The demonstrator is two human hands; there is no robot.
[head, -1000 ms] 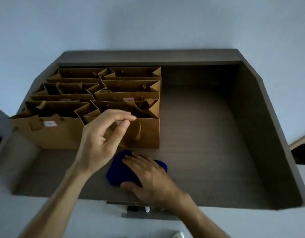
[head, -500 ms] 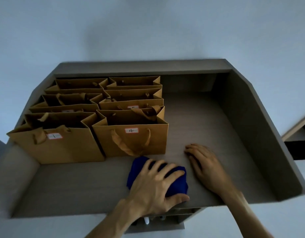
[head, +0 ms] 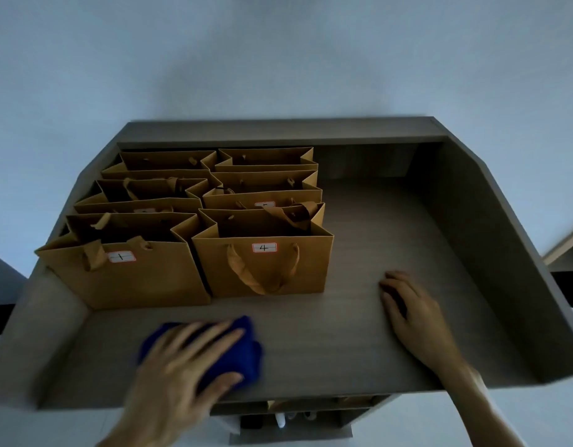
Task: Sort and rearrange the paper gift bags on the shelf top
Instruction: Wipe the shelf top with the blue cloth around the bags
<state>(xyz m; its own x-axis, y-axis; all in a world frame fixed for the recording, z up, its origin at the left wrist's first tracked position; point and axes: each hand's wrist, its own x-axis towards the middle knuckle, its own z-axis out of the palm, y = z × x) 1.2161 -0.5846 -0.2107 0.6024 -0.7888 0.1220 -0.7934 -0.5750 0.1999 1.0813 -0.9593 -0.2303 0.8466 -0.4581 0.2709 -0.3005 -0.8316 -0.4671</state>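
Blue cloth (head: 246, 353) under the spread-fingered left hand (head: 185, 366) could snag bag 4's (head: 262, 262) dangling handle (head: 262, 275); right hand (head: 414, 314) rests flat, holding nothing.

The shelf top (head: 359, 240) is a grey wood-grain surface enclosed by raised walls at the back, left and right. Six brown paper gift bags (head: 214, 201) stand upright on its left half, arranged in two columns of three. The front-left bag (head: 130, 279) carries a label marked 1; the front-right bag (head: 265, 269) carries a label marked 4. A blue cloth (head: 243, 353) lies near the front edge. The right hand (head: 414, 314) rests flat on the right portion.
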